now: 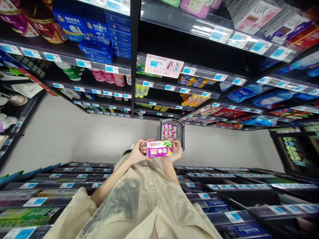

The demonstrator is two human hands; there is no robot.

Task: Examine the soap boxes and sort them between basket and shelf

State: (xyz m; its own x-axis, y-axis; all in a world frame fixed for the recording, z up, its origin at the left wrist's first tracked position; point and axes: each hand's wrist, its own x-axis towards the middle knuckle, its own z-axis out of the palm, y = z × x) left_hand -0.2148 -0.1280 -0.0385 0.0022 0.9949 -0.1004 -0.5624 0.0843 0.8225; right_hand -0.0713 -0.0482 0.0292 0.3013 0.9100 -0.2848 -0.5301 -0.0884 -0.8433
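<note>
A purple and white pack of laundry soap (pixel 159 148) with green fruit printed on it is held level in front of my body. My left hand (pixel 138 152) grips its left end, thumb below and fingers along the upper edge. At the right end, my right hand (pixel 175 152) is closed around the pack, with its fingers partly hidden behind it. Just beyond the hands, a dark shopping basket (pixel 183 129) stands on the floor. Inside it lie several similar purple soap packs (pixel 169 129), partly covered from view by the held pack.
Ahead rise dark store shelves (pixel 174 39) with price tags, blue boxes (pixel 97 49), bottles and soap packs. A pink promotional sign (pixel 164 65) juts from one shelf edge. More shelves (pixel 67 184) stand close on my side. Grey tiled floor (pixel 99 136) runs along the aisle between them.
</note>
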